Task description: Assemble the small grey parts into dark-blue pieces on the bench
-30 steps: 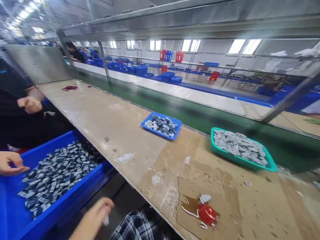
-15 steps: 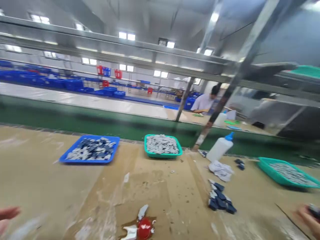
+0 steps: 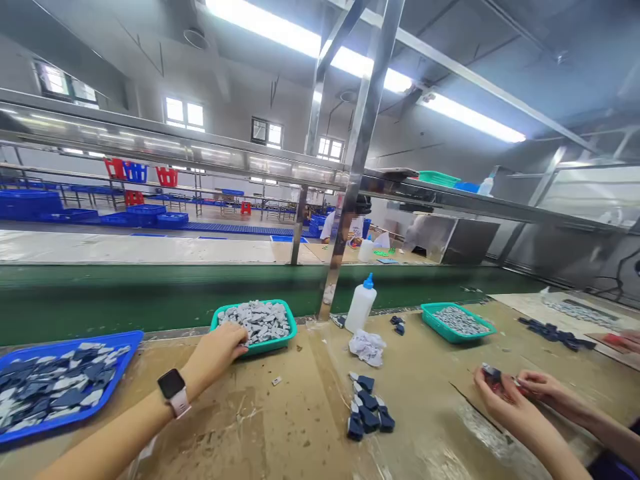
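Observation:
My left hand (image 3: 223,345), with a watch (image 3: 173,392) on its wrist, reaches over the near left rim of a green basket (image 3: 286,339). Small light-grey pieces (image 3: 263,320) fill that basket. The fingers are curled down against the pieces, thumb beside them; whatever lies between them is hidden. Left of my forearm is a blue tray (image 3: 113,393) of dark-blue and white pieces (image 3: 55,383). My right hand is out of view.
At right, a co-worker's two hands (image 3: 510,393) hold a small dark and red object. Dark-blue and white pieces (image 3: 369,410), a crumpled white cloth or paper (image 3: 367,347), a white bottle (image 3: 360,307) and another green basket (image 3: 445,331) stand near a metal post (image 3: 336,267).
The view has swung right. My left hand has come from the left edge to the green basket. The red item and white pieces at the bottom have left the view.

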`<state>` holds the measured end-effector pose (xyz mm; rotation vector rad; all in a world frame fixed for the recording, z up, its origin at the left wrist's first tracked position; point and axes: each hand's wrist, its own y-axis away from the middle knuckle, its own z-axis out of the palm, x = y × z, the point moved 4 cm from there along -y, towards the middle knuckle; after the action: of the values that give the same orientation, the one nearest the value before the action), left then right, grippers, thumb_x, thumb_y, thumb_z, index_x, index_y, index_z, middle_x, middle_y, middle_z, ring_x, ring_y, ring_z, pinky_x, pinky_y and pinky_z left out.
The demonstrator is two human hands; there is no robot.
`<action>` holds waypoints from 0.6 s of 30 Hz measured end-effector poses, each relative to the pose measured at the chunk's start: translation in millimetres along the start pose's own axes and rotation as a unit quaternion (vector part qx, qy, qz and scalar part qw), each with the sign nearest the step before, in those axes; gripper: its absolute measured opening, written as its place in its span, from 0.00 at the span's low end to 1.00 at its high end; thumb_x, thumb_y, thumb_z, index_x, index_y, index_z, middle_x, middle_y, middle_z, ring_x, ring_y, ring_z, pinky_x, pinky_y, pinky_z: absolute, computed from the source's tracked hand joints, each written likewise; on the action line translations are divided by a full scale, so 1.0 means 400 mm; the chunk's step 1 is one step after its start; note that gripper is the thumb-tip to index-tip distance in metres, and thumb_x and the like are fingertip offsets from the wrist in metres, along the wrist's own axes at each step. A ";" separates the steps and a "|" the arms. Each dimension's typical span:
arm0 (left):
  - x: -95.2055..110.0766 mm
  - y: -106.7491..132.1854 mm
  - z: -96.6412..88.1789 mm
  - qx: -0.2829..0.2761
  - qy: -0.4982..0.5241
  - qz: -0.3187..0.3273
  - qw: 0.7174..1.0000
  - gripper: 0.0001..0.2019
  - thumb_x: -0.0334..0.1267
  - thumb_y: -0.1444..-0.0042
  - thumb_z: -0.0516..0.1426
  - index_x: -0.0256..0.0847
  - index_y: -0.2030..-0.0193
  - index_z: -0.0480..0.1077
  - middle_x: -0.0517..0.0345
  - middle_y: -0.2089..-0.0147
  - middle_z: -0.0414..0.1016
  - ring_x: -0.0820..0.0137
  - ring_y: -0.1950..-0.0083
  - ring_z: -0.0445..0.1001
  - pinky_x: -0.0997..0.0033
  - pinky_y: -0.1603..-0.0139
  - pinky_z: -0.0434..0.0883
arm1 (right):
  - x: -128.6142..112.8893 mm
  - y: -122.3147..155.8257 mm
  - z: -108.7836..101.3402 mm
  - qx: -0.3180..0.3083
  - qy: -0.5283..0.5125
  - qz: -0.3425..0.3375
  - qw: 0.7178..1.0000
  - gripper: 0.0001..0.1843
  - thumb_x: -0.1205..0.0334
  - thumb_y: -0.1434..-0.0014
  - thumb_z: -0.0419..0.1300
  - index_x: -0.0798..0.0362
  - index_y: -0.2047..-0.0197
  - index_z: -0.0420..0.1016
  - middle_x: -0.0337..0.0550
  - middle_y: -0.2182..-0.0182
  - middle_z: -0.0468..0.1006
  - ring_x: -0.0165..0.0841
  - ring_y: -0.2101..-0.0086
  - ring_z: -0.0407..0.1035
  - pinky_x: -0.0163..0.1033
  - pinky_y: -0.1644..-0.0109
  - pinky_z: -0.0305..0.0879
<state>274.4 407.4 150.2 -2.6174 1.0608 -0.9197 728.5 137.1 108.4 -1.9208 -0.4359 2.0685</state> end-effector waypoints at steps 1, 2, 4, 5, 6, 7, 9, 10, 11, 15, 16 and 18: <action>-0.008 -0.001 -0.003 -0.003 0.001 0.001 1.000 0.16 0.50 0.35 0.57 0.37 0.57 0.72 0.54 0.59 0.75 0.66 0.60 0.74 0.59 0.53 0.72 | 0.011 0.018 -0.048 0.106 0.023 -0.033 0.994 0.34 0.62 0.49 0.34 0.56 0.78 0.83 0.39 0.77 0.79 0.25 0.40 0.57 0.22 0.63 0.56; -0.011 0.003 -0.006 -0.002 0.003 0.001 1.000 0.17 0.52 0.36 0.57 0.37 0.59 0.72 0.53 0.60 0.74 0.65 0.59 0.72 0.58 0.52 0.70 | 0.017 0.037 -0.081 0.203 0.047 -0.062 0.976 0.33 0.64 0.48 0.33 0.60 0.74 0.82 0.38 0.74 0.79 0.25 0.50 0.67 0.22 0.73 0.49; 0.007 0.020 -0.001 -0.002 0.020 -0.008 1.000 0.18 0.55 0.39 0.57 0.39 0.62 0.73 0.51 0.60 0.76 0.61 0.57 0.71 0.58 0.50 0.66 | 0.019 0.060 -0.101 0.303 0.069 -0.081 0.947 0.34 0.66 0.50 0.30 0.70 0.71 0.78 0.37 0.73 0.77 0.21 0.64 0.72 0.23 0.76 0.41; 0.030 0.036 0.013 -0.013 0.041 -0.014 0.999 0.19 0.56 0.40 0.57 0.40 0.61 0.74 0.50 0.59 0.77 0.60 0.56 0.71 0.59 0.51 0.65 | 0.015 0.063 -0.096 0.326 0.065 -0.085 0.939 0.34 0.66 0.50 0.31 0.73 0.71 0.77 0.36 0.74 0.76 0.22 0.65 0.72 0.23 0.74 0.43; 0.063 0.058 0.035 -0.040 0.072 -0.016 0.996 0.19 0.57 0.41 0.57 0.42 0.61 0.75 0.51 0.59 0.78 0.59 0.56 0.72 0.62 0.53 0.66 | 0.008 0.065 -0.087 0.360 0.061 -0.092 0.926 0.32 0.64 0.47 0.34 0.73 0.70 0.77 0.36 0.75 0.76 0.24 0.65 0.73 0.23 0.72 0.48; 0.105 0.085 0.066 -0.084 0.109 -0.012 0.990 0.19 0.58 0.42 0.58 0.44 0.62 0.77 0.53 0.61 0.79 0.60 0.58 0.74 0.65 0.56 0.67 | 0.000 0.067 -0.075 0.405 0.053 -0.098 0.907 0.28 0.61 0.45 0.41 0.68 0.71 0.79 0.38 0.74 0.79 0.25 0.63 0.75 0.23 0.71 0.53; 0.203 0.150 0.139 -0.194 0.191 0.010 0.962 0.24 0.65 0.46 0.59 0.44 0.67 0.78 0.56 0.66 0.80 0.63 0.61 0.76 0.69 0.59 0.70 | -0.013 0.070 -0.046 0.496 0.035 -0.105 0.861 0.19 0.55 0.43 0.53 0.57 0.70 0.82 0.38 0.72 0.83 0.29 0.55 0.75 0.23 0.68 0.61; 0.251 0.183 0.173 -0.241 0.227 0.025 0.943 0.27 0.68 0.49 0.58 0.43 0.69 0.79 0.56 0.66 0.79 0.63 0.61 0.77 0.69 0.58 0.72 | -0.016 0.071 -0.031 0.538 0.026 -0.106 0.836 0.17 0.53 0.43 0.56 0.52 0.71 0.83 0.38 0.71 0.84 0.30 0.52 0.74 0.23 0.67 0.64; 0.293 0.209 0.203 -0.274 0.253 0.038 0.927 0.32 0.72 0.52 0.57 0.42 0.70 0.79 0.54 0.66 0.79 0.63 0.61 0.77 0.68 0.58 0.73 | -0.019 0.073 -0.016 0.572 0.018 -0.106 0.813 0.17 0.52 0.42 0.57 0.51 0.72 0.83 0.38 0.71 0.84 0.30 0.49 0.73 0.22 0.65 0.66; 0.391 0.194 0.296 -0.340 0.257 0.096 0.900 0.43 0.80 0.56 0.49 0.37 0.72 0.79 0.49 0.63 0.78 0.64 0.63 0.76 0.68 0.63 0.73 | -0.034 0.069 0.022 0.604 0.016 -0.100 0.791 0.18 0.54 0.41 0.56 0.53 0.73 0.83 0.37 0.68 0.84 0.34 0.43 0.68 0.22 0.62 0.68; 0.404 0.159 0.319 -0.348 0.238 0.113 0.900 0.43 0.79 0.51 0.47 0.36 0.72 0.79 0.50 0.65 0.77 0.65 0.64 0.76 0.69 0.64 0.73 | -0.042 0.067 0.028 0.606 0.018 -0.100 0.789 0.18 0.54 0.41 0.57 0.54 0.73 0.83 0.37 0.68 0.84 0.35 0.42 0.67 0.23 0.62 0.68; 0.424 0.062 0.370 -0.331 0.184 0.140 0.915 0.36 0.68 0.38 0.45 0.35 0.67 0.77 0.52 0.65 0.77 0.65 0.62 0.76 0.66 0.60 0.73 | -0.069 0.064 0.042 0.606 0.028 -0.100 0.789 0.20 0.52 0.43 0.57 0.57 0.73 0.82 0.38 0.67 0.84 0.37 0.41 0.65 0.26 0.61 0.68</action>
<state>443.6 264.2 105.0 -2.6974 2.1065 -1.1671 713.5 102.2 124.3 -1.0327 0.5871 1.4525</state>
